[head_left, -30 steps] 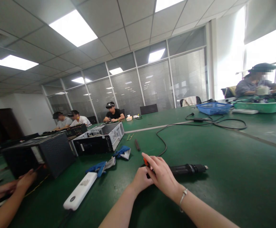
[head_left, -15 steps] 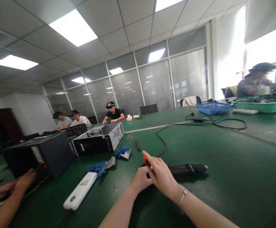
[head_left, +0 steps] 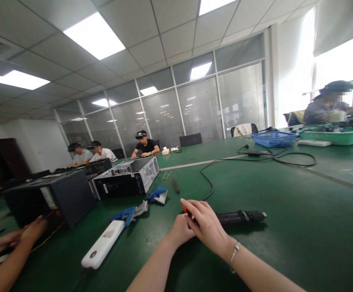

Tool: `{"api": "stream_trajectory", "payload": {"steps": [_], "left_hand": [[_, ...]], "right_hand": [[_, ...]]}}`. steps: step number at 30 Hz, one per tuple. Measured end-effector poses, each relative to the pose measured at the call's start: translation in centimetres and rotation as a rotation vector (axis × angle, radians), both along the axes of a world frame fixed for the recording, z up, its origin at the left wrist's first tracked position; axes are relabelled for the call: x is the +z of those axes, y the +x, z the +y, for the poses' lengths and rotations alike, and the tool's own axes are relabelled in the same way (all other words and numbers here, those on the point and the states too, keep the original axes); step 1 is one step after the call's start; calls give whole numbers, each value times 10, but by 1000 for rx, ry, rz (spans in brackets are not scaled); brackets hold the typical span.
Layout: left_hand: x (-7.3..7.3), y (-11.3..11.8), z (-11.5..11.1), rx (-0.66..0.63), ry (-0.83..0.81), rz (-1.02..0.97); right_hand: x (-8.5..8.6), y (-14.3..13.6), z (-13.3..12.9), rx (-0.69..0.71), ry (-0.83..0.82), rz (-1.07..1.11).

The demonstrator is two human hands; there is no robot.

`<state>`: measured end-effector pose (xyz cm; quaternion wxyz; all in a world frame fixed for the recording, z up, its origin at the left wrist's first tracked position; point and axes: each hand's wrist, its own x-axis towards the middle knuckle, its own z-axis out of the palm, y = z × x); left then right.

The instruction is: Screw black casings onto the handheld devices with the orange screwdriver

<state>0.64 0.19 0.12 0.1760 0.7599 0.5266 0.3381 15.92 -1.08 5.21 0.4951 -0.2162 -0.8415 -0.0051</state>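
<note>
My left hand (head_left: pixel 181 231) is closed round a small object with an orange end (head_left: pixel 186 210), mostly covered by my fingers. Over it lies my right hand (head_left: pixel 205 223), its fingers close together and bent onto the same object; a bracelet circles that wrist. Just beyond my hands a black electric screwdriver (head_left: pixel 240 217) rests on the green table (head_left: pixel 286 251), tip to the right. Its rear part is hidden behind my right hand.
Blue-and-grey gloves (head_left: pixel 129 213) and a white power strip (head_left: pixel 103 244) lie to the left. Farther off are an open computer case (head_left: pixel 121 183), a dark case (head_left: pixel 54 198) with another person's hands, a cable (head_left: pixel 211 184), a blue basket (head_left: pixel 274 140) and a green basket (head_left: pixel 341 138).
The fingers of my right hand have lowered slightly and cover more of the orange end. My left hand has hardly moved.
</note>
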Motion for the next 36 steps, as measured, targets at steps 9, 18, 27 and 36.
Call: {"api": "stream_trajectory", "payload": {"steps": [9, 18, 27, 36], "left_hand": [[4, -2, -2, -38, 46, 31], [11, -1, -4, -64, 5, 66], [19, -5, -7, -104, -55, 48], [15, -6, -8, -123, -71, -7]], "right_hand": [[-5, -2, 3, -6, -78, 35], [-7, 1, 5, 42, -10, 190], [13, 37, 27, -138, -85, 309], [3, 137, 40, 53, -735, 1]]}}
